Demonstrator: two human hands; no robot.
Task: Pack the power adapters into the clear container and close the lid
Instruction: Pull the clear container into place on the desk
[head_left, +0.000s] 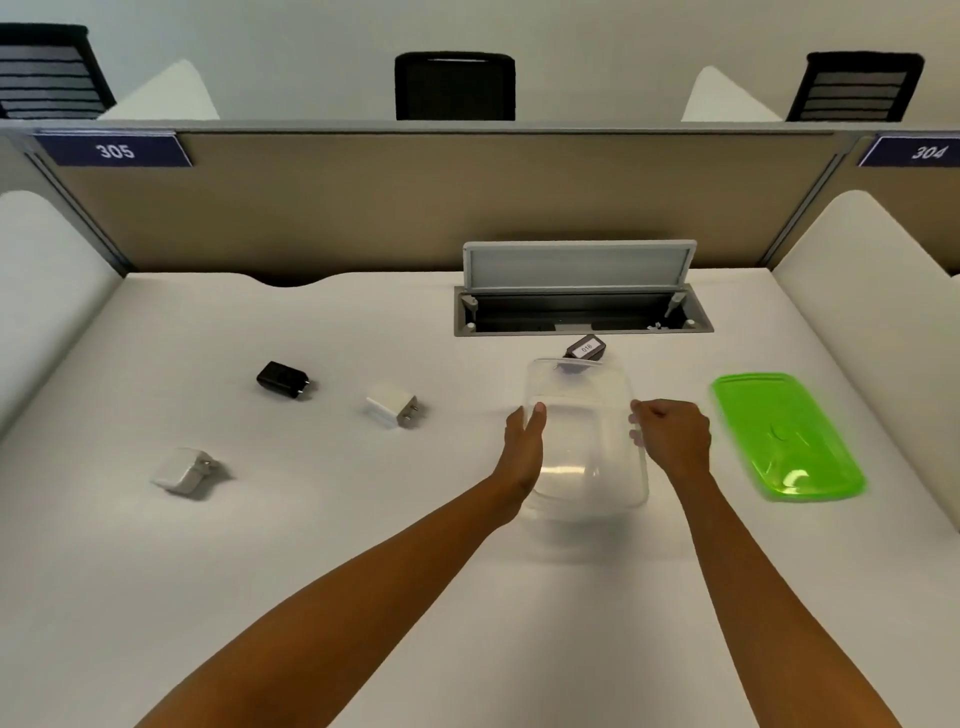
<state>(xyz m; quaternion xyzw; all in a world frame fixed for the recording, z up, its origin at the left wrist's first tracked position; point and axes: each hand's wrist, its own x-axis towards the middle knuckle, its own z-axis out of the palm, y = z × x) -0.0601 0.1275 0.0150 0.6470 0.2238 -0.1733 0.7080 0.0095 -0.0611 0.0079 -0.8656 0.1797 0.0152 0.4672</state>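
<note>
While the left hand and right hand grasp the empty clear container mid-surface, packing looks unstarted: adapters lie loose (three toward the left edge), green lid off, rightward.

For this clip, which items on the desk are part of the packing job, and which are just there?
Part of the job:
clear container, held by left hand and right hand
green lid
black adapter
white adapter
second white adapter
labelled dark adapter behind the container

Just there:
open cable hatch
desk number signs
chairs
</note>
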